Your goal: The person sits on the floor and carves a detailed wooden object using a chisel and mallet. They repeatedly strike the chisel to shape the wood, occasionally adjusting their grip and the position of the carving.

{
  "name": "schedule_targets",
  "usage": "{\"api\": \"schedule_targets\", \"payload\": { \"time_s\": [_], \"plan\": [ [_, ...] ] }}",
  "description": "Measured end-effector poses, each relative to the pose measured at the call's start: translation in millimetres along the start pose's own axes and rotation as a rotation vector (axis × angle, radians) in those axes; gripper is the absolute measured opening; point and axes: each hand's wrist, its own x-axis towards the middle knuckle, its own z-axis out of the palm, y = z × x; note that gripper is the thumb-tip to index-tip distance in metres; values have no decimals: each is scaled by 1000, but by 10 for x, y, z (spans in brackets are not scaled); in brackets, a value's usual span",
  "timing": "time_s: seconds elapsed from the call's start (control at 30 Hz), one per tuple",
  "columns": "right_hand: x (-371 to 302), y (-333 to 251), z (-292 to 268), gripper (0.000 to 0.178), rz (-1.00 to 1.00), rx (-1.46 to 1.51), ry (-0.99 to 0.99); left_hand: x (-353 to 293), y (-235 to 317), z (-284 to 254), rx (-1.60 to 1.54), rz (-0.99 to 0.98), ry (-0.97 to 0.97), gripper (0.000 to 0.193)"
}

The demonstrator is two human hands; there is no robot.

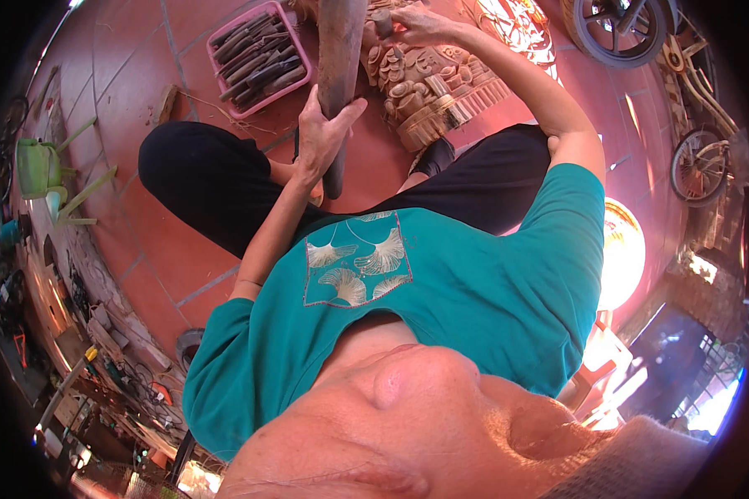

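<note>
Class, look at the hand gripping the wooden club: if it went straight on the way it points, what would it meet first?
That is the left hand. Beyond the club, it would probably meet the pink tray of chisels first; depth is unclear.

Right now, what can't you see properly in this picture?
- Top of the wooden mallet in the left hand: cut off by the head view's upper edge.
- The tool under the right hand on the wooden carving: mostly hidden by the fingers.
- Tools in the pink tray: too small to tell apart.
- Right side: washed out by glare.
</note>
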Motion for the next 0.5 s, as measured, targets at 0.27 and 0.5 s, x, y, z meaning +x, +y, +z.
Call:
{"api": "schedule_targets", "payload": {
  "time_s": [0.27,0.5],
  "plan": [
    [8,32,-19,32,0,-35,-1,172,180,-15,191,-110,-88,41],
    [34,-46,10,31,-9,-99,-17,174,369,63,169,78,39,43]
  ]
}}
